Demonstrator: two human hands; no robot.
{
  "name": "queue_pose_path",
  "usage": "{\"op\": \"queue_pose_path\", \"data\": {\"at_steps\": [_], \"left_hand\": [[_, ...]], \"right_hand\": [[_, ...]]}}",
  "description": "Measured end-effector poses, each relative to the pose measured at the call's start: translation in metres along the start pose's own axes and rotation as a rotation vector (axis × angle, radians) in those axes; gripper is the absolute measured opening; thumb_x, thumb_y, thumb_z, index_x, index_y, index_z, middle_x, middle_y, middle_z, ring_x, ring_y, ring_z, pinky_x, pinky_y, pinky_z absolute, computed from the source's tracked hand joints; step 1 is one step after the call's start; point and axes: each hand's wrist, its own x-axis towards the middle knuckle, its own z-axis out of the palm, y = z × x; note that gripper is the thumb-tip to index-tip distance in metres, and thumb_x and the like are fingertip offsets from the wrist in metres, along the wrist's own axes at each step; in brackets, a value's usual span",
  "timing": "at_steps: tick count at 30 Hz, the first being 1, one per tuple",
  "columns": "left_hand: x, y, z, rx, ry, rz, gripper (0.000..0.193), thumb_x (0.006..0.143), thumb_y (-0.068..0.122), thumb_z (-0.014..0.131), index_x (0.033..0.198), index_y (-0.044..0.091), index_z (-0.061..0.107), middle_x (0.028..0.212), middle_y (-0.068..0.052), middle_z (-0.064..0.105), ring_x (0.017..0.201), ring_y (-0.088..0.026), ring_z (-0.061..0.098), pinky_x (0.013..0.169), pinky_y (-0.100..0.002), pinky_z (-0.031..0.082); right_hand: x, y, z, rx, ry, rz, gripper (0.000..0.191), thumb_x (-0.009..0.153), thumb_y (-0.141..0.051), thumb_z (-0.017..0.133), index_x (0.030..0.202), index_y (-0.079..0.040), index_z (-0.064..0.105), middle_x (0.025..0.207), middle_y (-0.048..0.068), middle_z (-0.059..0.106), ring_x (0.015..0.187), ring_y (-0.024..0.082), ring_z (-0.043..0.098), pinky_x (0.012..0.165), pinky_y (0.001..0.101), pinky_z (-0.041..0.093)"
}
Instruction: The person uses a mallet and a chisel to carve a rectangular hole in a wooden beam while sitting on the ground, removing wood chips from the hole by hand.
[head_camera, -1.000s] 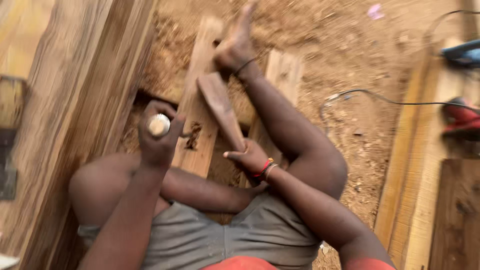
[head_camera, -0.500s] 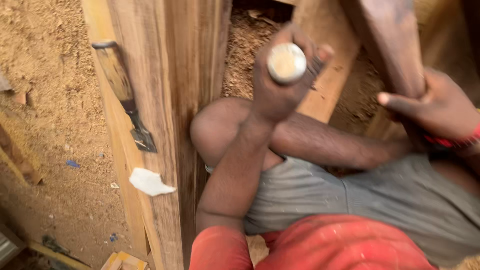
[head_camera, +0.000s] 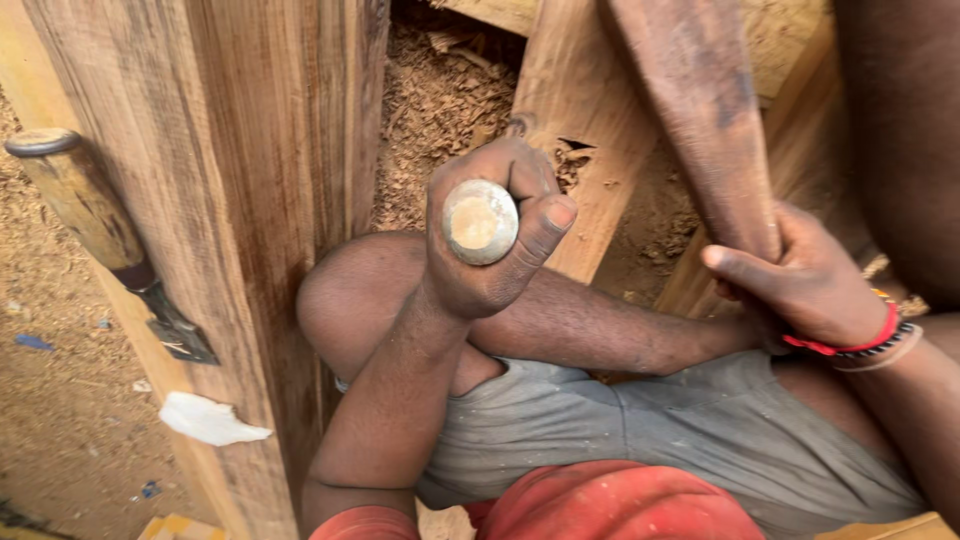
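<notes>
My left hand (head_camera: 495, 250) is shut around the handle of a chisel (head_camera: 480, 221); only its round, worn butt end shows, pointing up at the camera. The hand hovers over a light wooden board (head_camera: 590, 150) that has a small dark notch cut in it. My right hand (head_camera: 800, 285), with red and black bracelets on the wrist, grips the handle of a dark wooden mallet (head_camera: 700, 120) that runs up toward the top of the view. My bent left leg (head_camera: 540, 320) lies under both hands.
A thick stack of brown planks (head_camera: 240, 200) stands close at the left. A second chisel (head_camera: 100, 240) with a wooden handle rests on it, beside a white scrap (head_camera: 210, 420). Wood shavings (head_camera: 440, 100) cover the ground behind the board.
The view has swung left and down, bringing the plank stack and the second chisel into sight. My left hand with the chisel sits lower in view; the right hand keeps its grip on the mallet.
</notes>
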Motion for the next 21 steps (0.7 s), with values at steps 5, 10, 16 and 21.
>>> {"op": "queue_pose_path", "data": {"at_steps": [5,10,16,21], "left_hand": [[0.002,0.002,0.012,0.155,-0.097,0.03,0.031,0.102,0.016,0.072,0.081,0.009,0.051,0.066,0.0,0.051,0.058,-0.008,0.05,0.056,-0.025,0.04],[-0.004,0.002,0.032,0.243,-0.058,0.046,0.03,0.101,0.017,0.073,0.08,0.009,0.054,0.068,0.001,0.053,0.061,-0.009,0.051,0.053,-0.025,0.039],[-0.013,0.005,0.049,0.357,-0.104,0.155,0.029,0.098,0.021,0.074,0.081,0.008,0.056,0.066,0.002,0.055,0.06,-0.008,0.056,0.055,-0.028,0.042],[-0.02,-0.002,0.056,0.4,-0.119,0.158,0.032,0.096,0.02,0.077,0.076,0.007,0.055,0.064,-0.001,0.055,0.06,-0.01,0.054,0.055,-0.03,0.044]], "right_hand": [[-0.004,-0.002,0.001,0.035,-0.019,-0.062,0.031,0.09,-0.027,0.075,0.105,-0.003,0.062,0.076,0.004,0.063,0.063,0.011,0.059,0.056,0.0284,0.05],[-0.015,-0.009,0.003,0.148,0.005,-0.115,0.033,0.089,-0.027,0.075,0.11,-0.005,0.061,0.078,0.003,0.063,0.063,0.011,0.061,0.056,0.0279,0.052],[-0.064,-0.026,0.004,0.117,0.253,-0.489,0.037,0.092,-0.024,0.078,0.115,-0.004,0.057,0.09,0.001,0.064,0.073,0.011,0.065,0.066,0.0274,0.058],[-0.128,-0.038,0.002,0.065,0.581,-0.877,0.028,0.102,-0.014,0.078,0.117,0.001,0.06,0.102,0.007,0.068,0.093,0.017,0.069,0.088,0.0302,0.059]]}}
